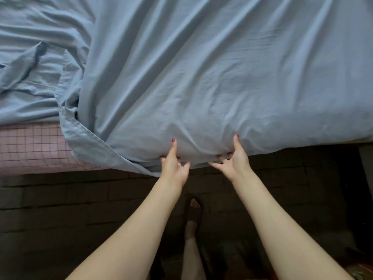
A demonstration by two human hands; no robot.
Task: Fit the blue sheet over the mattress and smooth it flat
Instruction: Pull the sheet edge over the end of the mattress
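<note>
The blue sheet lies wrinkled across the bed, and its near edge hangs over the bed's front side. My left hand pinches that edge, thumb on top and fingers curled underneath. My right hand grips the same edge a short way to the right in the same manner. At the lower left the mattress shows bare, pink with a dark grid pattern. A hemmed corner of the sheet is folded back there. Further left the sheet is bunched in loose folds.
Below the bed lies a dark tiled floor. My foot in a dark sandal stands on it between my forearms. A dark upright shape stands at the right edge by the bed.
</note>
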